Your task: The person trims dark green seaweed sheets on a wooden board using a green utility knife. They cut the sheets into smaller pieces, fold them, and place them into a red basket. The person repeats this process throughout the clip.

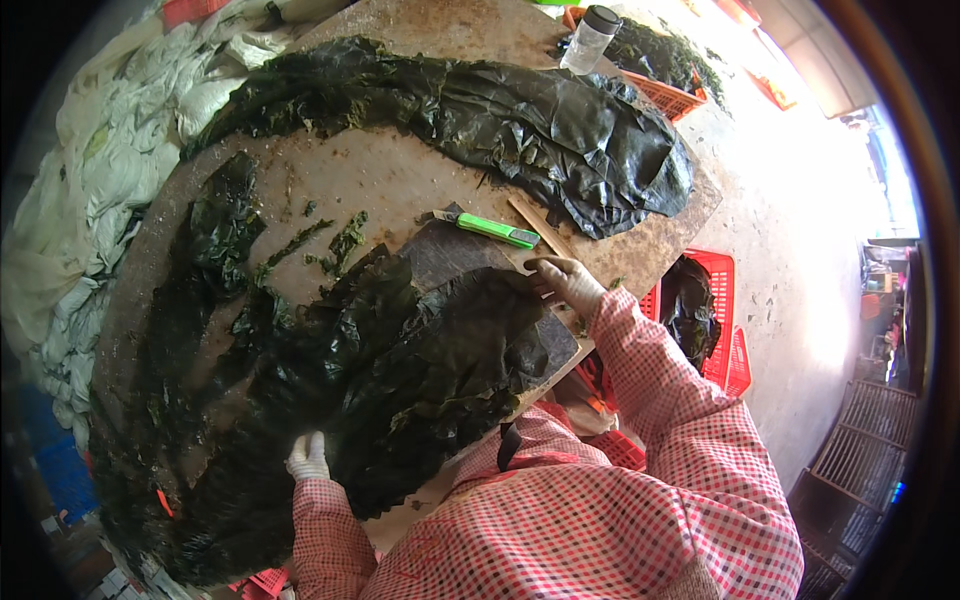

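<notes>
A broad, dark green kelp sheet point(442, 352) lies spread over the near part of the table, wrinkled and wet. My right hand point(568, 285), in a pale glove, has its fingers at the sheet's right end, with the edge between thumb and fingers. Lower left, my gloved left hand point(307, 456) rests against the kelp; whether its fingertips pinch the sheet is hidden. Beyond my right hand lies a green-handled utility knife point(496, 230), beside a thin wooden strip point(541, 227). Under the sheet's right end shows a dark flat board point(561, 341).
Another long kelp piece point(555, 127) curves along the table's far side. A clear jar with a black lid point(591, 41) stands behind it. Red crates point(721, 300) are at the right, and an orange basket point(664, 96) holds seaweed. White sacks point(112, 172) are heaped at the left.
</notes>
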Tool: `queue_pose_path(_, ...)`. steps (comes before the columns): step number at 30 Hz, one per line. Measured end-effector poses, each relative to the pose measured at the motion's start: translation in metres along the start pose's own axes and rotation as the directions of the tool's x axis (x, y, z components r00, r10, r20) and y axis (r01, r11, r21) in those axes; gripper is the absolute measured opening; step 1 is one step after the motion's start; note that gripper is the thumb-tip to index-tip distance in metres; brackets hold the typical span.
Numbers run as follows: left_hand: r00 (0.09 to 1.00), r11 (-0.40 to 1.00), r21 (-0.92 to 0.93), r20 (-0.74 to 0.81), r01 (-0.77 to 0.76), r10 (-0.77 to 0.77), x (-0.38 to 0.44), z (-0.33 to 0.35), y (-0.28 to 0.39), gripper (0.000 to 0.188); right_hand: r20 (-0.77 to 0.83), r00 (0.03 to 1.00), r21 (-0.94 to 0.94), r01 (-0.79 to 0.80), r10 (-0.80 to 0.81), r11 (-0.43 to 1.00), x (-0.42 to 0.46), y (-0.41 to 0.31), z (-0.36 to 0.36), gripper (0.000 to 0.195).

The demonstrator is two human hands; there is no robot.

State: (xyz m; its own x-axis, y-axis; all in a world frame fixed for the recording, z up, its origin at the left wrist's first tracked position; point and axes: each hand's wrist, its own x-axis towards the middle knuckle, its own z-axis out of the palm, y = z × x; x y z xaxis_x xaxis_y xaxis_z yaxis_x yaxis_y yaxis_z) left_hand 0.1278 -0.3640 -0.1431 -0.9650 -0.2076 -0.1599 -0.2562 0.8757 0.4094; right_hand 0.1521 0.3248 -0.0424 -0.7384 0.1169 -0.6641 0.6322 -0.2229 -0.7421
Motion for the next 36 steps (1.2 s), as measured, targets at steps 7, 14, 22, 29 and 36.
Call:
queue_pose_path(7, 0.997, 0.973, 0.229, 0.054, 0.036, -0.050, -0.034, -0.031, 0.069, 0.040, -0.262, 0.835, -0.785, 0.107, -0.483, 0.610, -0.018, 0.021, 0.062, 0.034)
queue_pose_path(14, 0.991, 0.998, 0.003, 0.116, 0.067, -0.067, -0.054, -0.077, 0.143, 0.033, -0.398, 0.685, -0.654, 0.254, -0.610, 0.712, -0.003, 0.023, 0.062, 0.020)
queue_pose_path(22, 0.999, 1.000, -0.021, 0.030, 0.019, -0.019, -0.036, -0.044, 0.140, 0.024, -0.234, 0.675, -0.906, 0.110, -0.700, 0.409, 0.023, 0.026, 0.025, 0.028)
queue_pose_path(29, 0.988, 0.984, 0.095, -0.046, 0.151, -0.147, -0.032, -0.032, 0.177, 0.029, -0.236, 0.719, -0.907, 0.078, -0.654, 0.413, 0.025, 0.030, 0.029, 0.032)
queue_pose_path(36, 0.551, 0.554, -0.042, 0.055, -0.832, 0.832, 0.006, -0.008, 0.343, 0.050, -0.165, 0.629, -0.901, 0.217, -0.760, 0.376, 0.027, 0.037, 0.025, 0.032)
